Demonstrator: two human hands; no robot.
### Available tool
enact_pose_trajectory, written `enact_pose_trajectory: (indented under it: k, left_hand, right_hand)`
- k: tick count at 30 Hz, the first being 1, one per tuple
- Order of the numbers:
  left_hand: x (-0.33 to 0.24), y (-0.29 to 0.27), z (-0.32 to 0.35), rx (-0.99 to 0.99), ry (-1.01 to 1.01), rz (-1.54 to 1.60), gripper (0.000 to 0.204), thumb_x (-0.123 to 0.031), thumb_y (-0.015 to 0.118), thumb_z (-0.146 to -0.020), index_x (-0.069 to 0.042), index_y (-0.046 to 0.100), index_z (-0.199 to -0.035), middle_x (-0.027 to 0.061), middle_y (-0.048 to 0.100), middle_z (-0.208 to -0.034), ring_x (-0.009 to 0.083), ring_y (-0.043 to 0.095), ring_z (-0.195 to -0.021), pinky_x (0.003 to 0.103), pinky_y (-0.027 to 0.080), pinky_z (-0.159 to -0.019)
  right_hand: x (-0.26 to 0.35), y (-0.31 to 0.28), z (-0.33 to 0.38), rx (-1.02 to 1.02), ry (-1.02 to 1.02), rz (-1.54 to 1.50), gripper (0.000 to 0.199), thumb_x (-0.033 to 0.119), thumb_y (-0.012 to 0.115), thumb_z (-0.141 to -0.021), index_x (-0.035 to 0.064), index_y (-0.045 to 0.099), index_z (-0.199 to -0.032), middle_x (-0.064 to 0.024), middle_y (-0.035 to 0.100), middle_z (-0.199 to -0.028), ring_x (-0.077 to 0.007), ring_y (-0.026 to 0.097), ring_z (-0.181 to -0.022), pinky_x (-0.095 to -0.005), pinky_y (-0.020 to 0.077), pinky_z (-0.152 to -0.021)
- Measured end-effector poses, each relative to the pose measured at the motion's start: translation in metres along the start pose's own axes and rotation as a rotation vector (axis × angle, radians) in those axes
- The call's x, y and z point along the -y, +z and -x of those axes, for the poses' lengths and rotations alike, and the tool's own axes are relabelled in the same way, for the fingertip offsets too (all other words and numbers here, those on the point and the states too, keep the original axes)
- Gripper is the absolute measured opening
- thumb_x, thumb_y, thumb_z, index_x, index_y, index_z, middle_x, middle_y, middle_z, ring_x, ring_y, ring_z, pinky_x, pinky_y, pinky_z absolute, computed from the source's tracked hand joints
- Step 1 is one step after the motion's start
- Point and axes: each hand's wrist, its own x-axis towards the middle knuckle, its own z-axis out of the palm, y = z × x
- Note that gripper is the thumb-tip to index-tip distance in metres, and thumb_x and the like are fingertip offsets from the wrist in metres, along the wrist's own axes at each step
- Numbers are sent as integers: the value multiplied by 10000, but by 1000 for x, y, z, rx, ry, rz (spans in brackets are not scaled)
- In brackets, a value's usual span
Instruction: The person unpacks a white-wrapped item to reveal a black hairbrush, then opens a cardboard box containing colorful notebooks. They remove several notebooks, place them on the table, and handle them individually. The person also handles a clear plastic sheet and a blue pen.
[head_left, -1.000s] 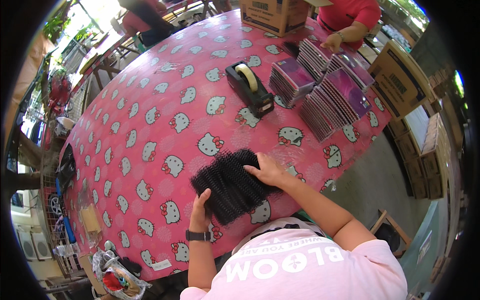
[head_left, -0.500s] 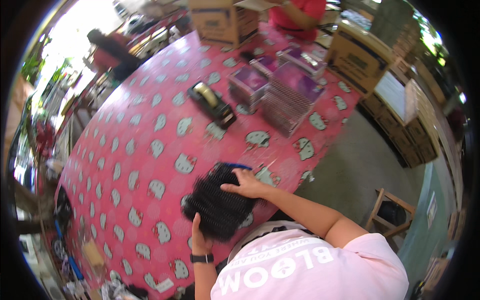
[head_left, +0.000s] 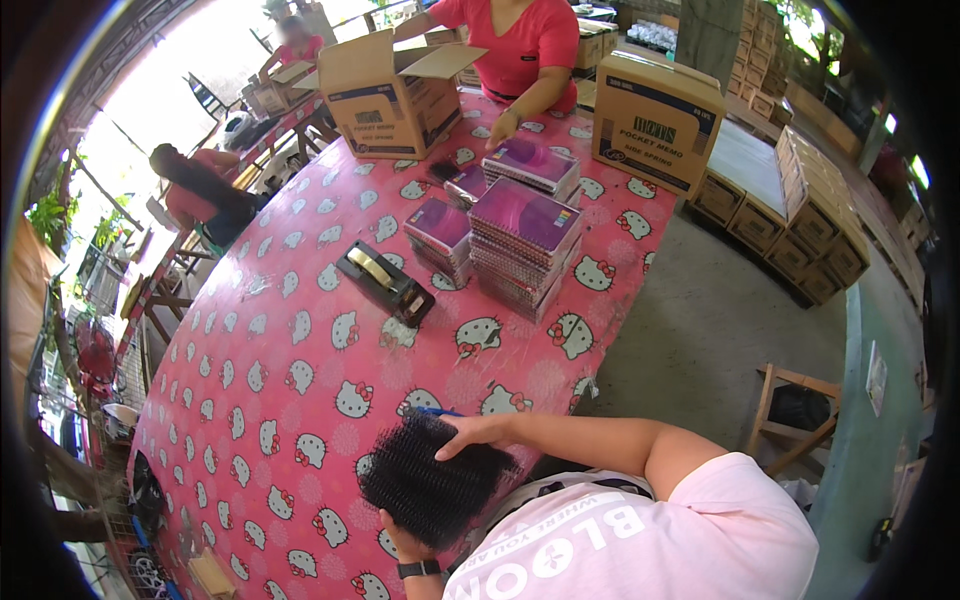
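A dense bundle of black spiral binding coils (head_left: 425, 485) is between my hands at the table's near edge. My left hand (head_left: 402, 540), with a dark band at its wrist, closes on the bundle's lower side; its fingers are partly hidden beneath it. From the right, my right hand (head_left: 472, 434) grips the upper end, thumb lying across the coils. A slim blue item (head_left: 438, 411) shows beside the right fingers; its kind is unclear. Ahead stand stacks of small purple-covered spiral notebooks (head_left: 525, 215) and a black tape dispenser (head_left: 385, 283).
A pink patterned cloth (head_left: 320, 400) covers the table. An open carton (head_left: 385, 110) and another carton (head_left: 660, 125) stand at its far side. A co-worker in red (head_left: 520, 50) reaches toward the notebooks. A wooden stool (head_left: 795, 410) and stacked cartons (head_left: 790, 235) are at right.
The view has tilted up, showing more of the far side. Both hands stay on the coils. The co-worker's hand now reaches down by the notebook stacks.
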Motion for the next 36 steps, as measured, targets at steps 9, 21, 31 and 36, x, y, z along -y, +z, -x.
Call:
enact_pose_trajectory:
  k: [9, 21, 31, 36]
  left_hand:
    - [24, 92, -15, -75, 205, 4, 807, -548, 613, -744, -49, 364, -1328, 122, 434, -1313, 285, 444, -1176, 429, 374, -989]
    - [78, 310, -111, 305, 105, -265, 761, -502, 634, -749, -25, 399, -1294, 121, 478, -1268, 264, 483, -1139, 405, 408, -961]
    - [212, 417, -230, 423, -460, 179, 613, -403, 593, -820, -5, 429, -1257, 128, 518, -1227, 237, 521, -1101, 371, 403, -969]
    - [243, 442, -328, 480, -387, 226, 657, -398, 609, -811, -8, 386, -1291, 151, 468, -1284, 266, 460, -1173, 393, 352, -1003]
  right_hand:
    - [52, -19, 34, 153, -62, 91, 963, 241, 803, -607, 62, 230, -1360, -112, 402, -1274, -220, 367, -1203, -366, 269, -1031]
    - [179, -78, 301, -375, -556, 264, 1067, 187, 857, -518, 7, 212, -1349, -133, 453, -1244, -232, 411, -1186, -343, 286, -1028]
    - [193, -197, 415, -764, -409, -55, 758, 164, 726, -651, 10, 378, -1306, -124, 521, -1212, -239, 511, -1098, -350, 364, -985]
    - [286, -275, 414, -817, -308, 422, 864, 323, 768, -654, 49, 327, -1344, -106, 474, -1271, -230, 447, -1172, -346, 340, -1003]
